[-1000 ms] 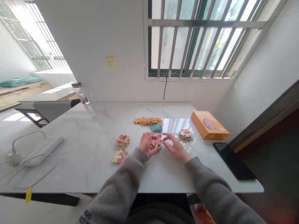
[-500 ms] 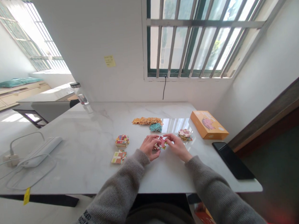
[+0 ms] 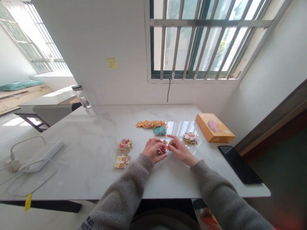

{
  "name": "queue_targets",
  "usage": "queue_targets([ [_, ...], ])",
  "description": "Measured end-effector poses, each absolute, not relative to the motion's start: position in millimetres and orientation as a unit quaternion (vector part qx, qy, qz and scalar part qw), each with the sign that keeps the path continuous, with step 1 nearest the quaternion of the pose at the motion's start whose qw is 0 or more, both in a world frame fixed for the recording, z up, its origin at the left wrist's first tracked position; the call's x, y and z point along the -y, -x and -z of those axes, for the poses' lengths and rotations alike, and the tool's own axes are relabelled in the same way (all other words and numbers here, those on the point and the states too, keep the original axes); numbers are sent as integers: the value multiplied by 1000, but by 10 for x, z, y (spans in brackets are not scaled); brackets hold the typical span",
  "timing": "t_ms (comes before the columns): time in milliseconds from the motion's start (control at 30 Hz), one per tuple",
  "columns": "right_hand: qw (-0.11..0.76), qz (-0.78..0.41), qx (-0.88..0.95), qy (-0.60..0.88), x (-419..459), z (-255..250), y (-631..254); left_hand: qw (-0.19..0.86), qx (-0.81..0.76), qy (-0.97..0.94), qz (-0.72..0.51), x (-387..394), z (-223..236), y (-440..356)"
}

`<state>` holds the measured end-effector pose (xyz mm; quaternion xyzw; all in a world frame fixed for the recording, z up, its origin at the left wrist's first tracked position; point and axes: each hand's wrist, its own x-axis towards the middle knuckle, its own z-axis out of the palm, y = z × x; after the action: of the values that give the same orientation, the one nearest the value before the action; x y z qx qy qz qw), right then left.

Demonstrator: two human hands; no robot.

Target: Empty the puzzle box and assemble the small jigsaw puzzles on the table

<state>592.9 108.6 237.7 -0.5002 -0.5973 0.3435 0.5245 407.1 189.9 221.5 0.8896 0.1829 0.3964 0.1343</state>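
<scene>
Two hands are close together over the white worktop (image 3: 95,179), with their fingertips nearly meeting. Between them is a small puzzle piece (image 3: 165,142) with a bit of yellow and green on it. The left hand (image 3: 153,151) has its fingers curled around pink and red puzzle pieces (image 3: 160,150), which it partly hides. The right hand (image 3: 179,150) has its pointing finger up and its other fingertips at the small piece. I cannot tell if it is pinching it.

Just past the hands is a blue-green pile (image 3: 160,131) of pieces, and a long orange row (image 3: 150,124) of pieces lies right behind that. To the left are two stacks, a colorful stack (image 3: 125,144) farther back and a brown and green stack (image 3: 122,161) nearer. To the right is a pink and white pile (image 3: 190,138). Past that sits an orange box (image 3: 214,128) with a pink picture on top. A black phone (image 3: 239,164) lies near the box, by the worktop's right edge.
</scene>
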Motion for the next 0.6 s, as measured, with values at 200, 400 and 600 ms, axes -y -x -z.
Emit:
queue_targets([
  [200, 523, -307, 610, 510, -1077, -2400, -5995, 135, -152, -888, -412, -1852, -2233, -4076],
  [400, 506, -346, 625, 482, -1050, -2401, -5976, 136, -116, -912, -370, -1818, -2308, -4064],
  [600, 540, -322, 596, 499, -1047, -2442, -5989, 146, -140, -893, -402, -1763, -2345, -4071],
])
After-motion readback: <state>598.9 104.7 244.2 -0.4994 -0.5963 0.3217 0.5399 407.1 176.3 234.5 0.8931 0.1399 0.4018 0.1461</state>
